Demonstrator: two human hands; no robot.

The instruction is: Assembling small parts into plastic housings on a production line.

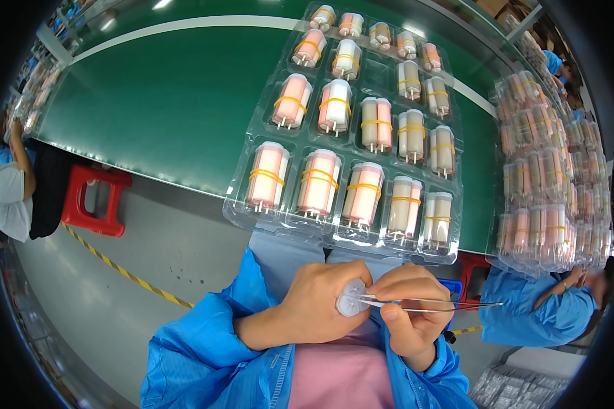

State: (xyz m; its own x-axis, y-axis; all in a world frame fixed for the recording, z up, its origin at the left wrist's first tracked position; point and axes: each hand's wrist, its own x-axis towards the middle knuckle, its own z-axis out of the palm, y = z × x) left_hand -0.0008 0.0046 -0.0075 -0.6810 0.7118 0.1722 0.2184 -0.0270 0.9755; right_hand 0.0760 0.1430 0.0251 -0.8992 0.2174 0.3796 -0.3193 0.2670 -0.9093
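Observation:
Wrapped in the fingers of my left hand (320, 300) is a small round pale grey plastic part (351, 298), its face turned to the right; most of its body is hidden in the grip. My right hand (413, 307) pinches a pair of metal tweezers (450, 303), whose tips reach the face of the grey part. Whether the tips hold anything there is too small to tell. Beyond my hands, a clear plastic tray (242, 204) holds bundles of pink, white and grey cylinders, each bound with a yellow rubber band (267, 176).
The tray rests on a green worktable (150, 102) and overhangs its near edge. Stacked filled trays (535, 170) stand at the right. A red stool (99, 201) is at the left. Co-workers in a white sleeve (12, 198) and a blue coat (535, 310) sit at either side.

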